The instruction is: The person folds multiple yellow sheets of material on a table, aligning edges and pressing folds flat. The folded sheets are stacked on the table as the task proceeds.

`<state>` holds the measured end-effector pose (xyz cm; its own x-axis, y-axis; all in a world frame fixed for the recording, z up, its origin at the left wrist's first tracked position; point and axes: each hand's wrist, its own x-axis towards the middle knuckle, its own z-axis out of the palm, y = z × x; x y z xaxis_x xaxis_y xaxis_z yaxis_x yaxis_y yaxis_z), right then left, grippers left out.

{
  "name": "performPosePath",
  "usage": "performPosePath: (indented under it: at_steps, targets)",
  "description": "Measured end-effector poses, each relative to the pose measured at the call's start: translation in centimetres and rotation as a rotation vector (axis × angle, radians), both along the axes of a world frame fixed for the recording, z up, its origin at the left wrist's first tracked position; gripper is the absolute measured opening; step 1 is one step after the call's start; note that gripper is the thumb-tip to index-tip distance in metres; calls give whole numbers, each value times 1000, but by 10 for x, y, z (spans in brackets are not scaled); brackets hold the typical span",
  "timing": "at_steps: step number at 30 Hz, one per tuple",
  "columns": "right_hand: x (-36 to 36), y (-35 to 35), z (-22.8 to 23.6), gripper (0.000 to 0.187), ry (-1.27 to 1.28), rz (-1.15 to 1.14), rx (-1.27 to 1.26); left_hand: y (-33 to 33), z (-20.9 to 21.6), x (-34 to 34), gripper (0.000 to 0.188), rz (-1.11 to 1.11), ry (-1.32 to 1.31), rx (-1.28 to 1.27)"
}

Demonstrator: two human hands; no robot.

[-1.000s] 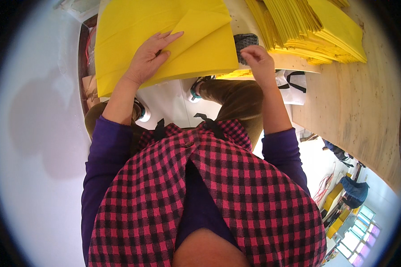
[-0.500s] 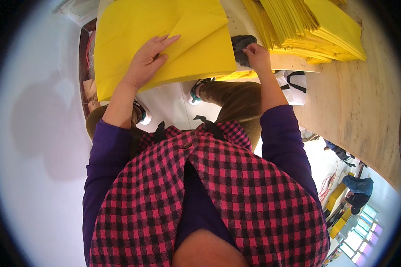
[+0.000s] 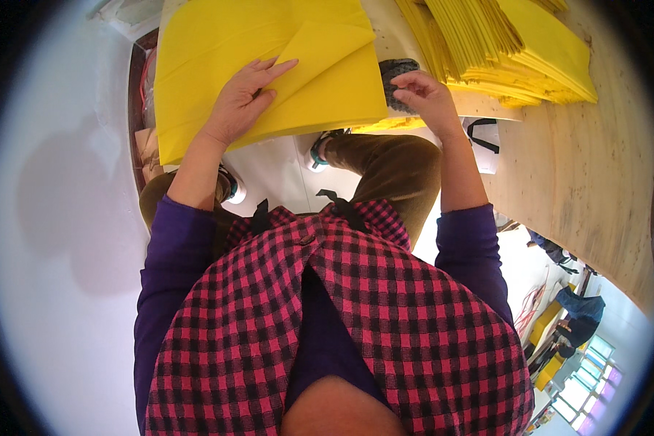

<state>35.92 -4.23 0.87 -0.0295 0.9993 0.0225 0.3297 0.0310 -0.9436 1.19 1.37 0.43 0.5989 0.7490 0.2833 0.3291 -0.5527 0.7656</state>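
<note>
The left hand [image 3: 243, 98] is lying palm down on the yellow fabric [image 3: 269, 33], its fingers spreading, the index finger pointing away from the body and to the right, and the thumb standing apart from the fingers. The fabric is extending on both sides of this hand and beyond it. A diagonal crease is running up and rightward from near the thumb, and the near edge is hanging over the lap side.

The right hand [image 3: 423, 98] is hovering at a dark grey pad [image 3: 396, 67], just right of the fabric's edge. Thumb and index finger are forming a narrow gap, and nothing is showing between them but the pad behind; from my position I am unable to tell whether the fingertips are touching the pad.

Beyond and to the right of the right hand, a stack of folded yellow pieces [image 3: 545, 54] is resting on the wooden bench [image 3: 567, 167]. Below the bench edge, beside the right wrist, a white bag [image 3: 485, 138] is showing a black handle. Left of the left hand, a brown paper piece [image 3: 150, 149] is lying past the fabric's edge. Far behind the right forearm, another person [image 3: 580, 312] is bending forward near a window [image 3: 587, 381].
</note>
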Motion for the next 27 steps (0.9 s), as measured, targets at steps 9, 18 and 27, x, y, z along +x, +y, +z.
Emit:
performPosePath:
  at_steps: [9, 18, 27]
  targets:
    - [-22, 10, 2, 13, -175, 160, -86, 4, -4, -1, 46, -48, -31, 12]
    - [-21, 27, 22, 8, -288, 252, 14, 3, -5, 0, 43, -19, -40, 103]
    - [-38, 66, 51, 10, -480, 315, 212, 3, -2, -3, 39, -52, -56, 100]
